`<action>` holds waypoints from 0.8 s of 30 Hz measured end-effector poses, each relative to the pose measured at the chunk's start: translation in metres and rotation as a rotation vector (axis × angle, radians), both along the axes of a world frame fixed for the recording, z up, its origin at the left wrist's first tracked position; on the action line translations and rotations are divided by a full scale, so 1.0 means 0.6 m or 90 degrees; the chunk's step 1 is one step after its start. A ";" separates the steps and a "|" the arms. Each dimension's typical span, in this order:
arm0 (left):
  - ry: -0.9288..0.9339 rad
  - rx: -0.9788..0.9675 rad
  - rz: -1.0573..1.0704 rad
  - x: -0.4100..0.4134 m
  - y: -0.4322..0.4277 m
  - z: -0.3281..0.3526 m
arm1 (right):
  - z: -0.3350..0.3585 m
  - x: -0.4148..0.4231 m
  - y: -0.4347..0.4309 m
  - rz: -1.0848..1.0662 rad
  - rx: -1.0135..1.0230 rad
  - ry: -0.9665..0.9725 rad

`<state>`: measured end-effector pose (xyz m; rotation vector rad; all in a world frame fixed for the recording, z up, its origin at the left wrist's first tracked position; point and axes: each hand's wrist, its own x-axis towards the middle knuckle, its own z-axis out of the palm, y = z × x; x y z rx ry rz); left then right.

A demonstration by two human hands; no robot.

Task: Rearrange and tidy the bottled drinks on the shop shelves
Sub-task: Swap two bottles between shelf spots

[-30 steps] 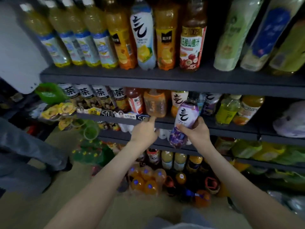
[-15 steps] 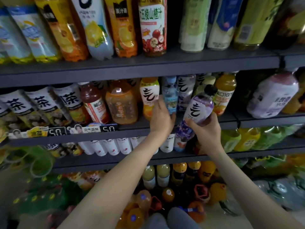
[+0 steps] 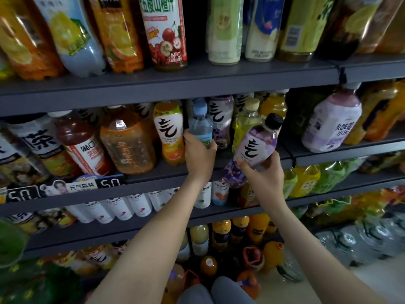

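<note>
Head view, centre of frame. We see the left hand reaching onto the middle shelf, thumb and fingers curled round the lower body of a clear bottle with a pale blue cap. That bottle stands upright on the shelf, just right of an orange-labelled bottle and just left of a purple-labelled one further back.

Right of centre, the right hand grips the purple bottle round its lower half. This bottle has a black cap, is tilted with the cap toward the upper right, and is held in front of the shelf edge rather than standing on it. Its base shows below the shelf lip in the frame.

Left part of the middle shelf: an amber bottle, a red-labelled bottle and price tags on the lip. Right part: a pale lilac bottle, leaning. On the upper shelf a red-fruit juice bottle stands among taller bottles. Lower shelves and floor hold more drinks, too blurred for us to read.
</note>
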<state>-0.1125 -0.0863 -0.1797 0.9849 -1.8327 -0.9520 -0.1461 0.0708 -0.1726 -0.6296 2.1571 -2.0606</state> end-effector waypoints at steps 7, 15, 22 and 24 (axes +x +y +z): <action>0.086 -0.005 -0.077 0.143 0.045 -0.012 | 0.029 0.022 -0.036 0.029 -0.081 -0.013; 0.062 0.002 0.006 0.214 0.000 0.019 | 0.025 0.015 -0.145 0.072 0.072 0.075; -0.005 0.027 0.020 0.225 -0.020 0.007 | 0.032 0.012 -0.214 0.068 0.169 0.139; -0.028 0.029 0.021 0.224 -0.024 0.003 | 0.027 0.017 -0.222 0.066 0.182 0.139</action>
